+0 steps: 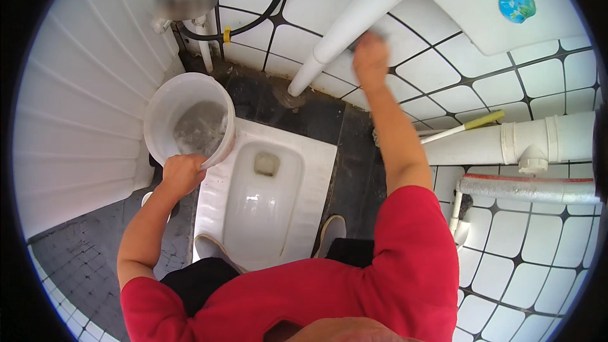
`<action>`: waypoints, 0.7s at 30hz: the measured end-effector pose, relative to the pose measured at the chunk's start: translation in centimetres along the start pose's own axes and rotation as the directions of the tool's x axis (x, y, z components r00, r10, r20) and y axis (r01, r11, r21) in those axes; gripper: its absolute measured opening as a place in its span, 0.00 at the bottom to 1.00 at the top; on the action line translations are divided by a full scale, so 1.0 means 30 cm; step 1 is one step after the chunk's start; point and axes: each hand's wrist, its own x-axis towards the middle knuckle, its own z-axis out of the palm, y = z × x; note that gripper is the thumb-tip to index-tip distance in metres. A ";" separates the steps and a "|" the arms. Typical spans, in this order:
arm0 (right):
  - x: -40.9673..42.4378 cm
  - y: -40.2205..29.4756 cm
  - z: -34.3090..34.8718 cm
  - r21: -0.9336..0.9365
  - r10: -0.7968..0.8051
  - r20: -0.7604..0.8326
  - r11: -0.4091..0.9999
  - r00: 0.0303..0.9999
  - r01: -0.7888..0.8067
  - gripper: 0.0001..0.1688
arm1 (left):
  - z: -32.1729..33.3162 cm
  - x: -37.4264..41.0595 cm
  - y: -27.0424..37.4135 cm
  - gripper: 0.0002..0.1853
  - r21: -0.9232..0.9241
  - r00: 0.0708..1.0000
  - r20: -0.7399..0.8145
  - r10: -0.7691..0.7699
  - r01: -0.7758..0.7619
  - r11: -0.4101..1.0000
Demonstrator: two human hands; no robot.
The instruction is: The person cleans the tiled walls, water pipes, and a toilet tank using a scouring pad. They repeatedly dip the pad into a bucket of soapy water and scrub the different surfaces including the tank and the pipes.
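My left hand [184, 175] grips the near rim of a white plastic bucket [154, 118], which holds greyish, foamy water [200, 128]. The bucket is at the far left corner of a white ceramic squat toilet [266, 204]. My right hand [372, 57], blurred, is raised at the tiled wall [418, 64], just right of a slanting white drain pipe [332, 33]. Its fingers are bent; something dark shows at its left edge, too blurred and hidden to name.
A black hose [266, 14] with a yellow clip runs along the wall. At right, a yellow-handled tool [479, 120] lies by a thick white pipe [527, 142]; below is a foil-wrapped pipe [527, 188]. A ribbed white panel [90, 90] stands at left. My shoes flank the toilet.
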 end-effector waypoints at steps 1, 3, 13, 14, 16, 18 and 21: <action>-0.131 0.018 0.076 0.099 -0.054 0.156 0.994 0.986 0.038 0.11 | -0.002 0.019 0.012 0.10 -0.002 1.000 0.004 -0.006 0.006 1.000; -0.224 -0.023 0.042 0.026 -0.128 0.303 0.992 0.944 0.127 0.08 | -0.015 0.007 0.015 0.08 0.010 0.998 0.023 -0.053 0.053 0.999; 0.288 0.012 -0.195 -0.150 -0.119 -0.351 0.986 0.929 0.069 0.10 | 0.021 -0.016 0.018 0.04 0.045 0.997 -0.056 -0.062 0.065 0.997; 0.212 0.017 -0.150 -0.108 -0.141 -0.192 0.987 0.971 0.122 0.07 | 0.027 -0.013 0.017 0.04 0.031 0.997 -0.061 -0.055 0.057 0.998; 0.025 0.005 -0.027 -0.016 -0.269 0.072 0.962 0.960 0.271 0.03 | 0.021 0.009 0.011 0.06 0.044 0.997 -0.050 -0.063 0.066 0.997; -0.138 -0.002 0.032 0.020 -0.348 0.296 0.933 0.889 0.358 0.03 | 0.018 0.013 0.024 0.07 0.038 0.998 -0.036 -0.060 0.062 0.997; -0.234 -0.011 0.070 -0.039 -0.271 0.409 0.949 0.871 0.314 0.05 | 0.000 0.020 0.018 0.07 0.039 0.997 -0.053 -0.052 0.054 0.998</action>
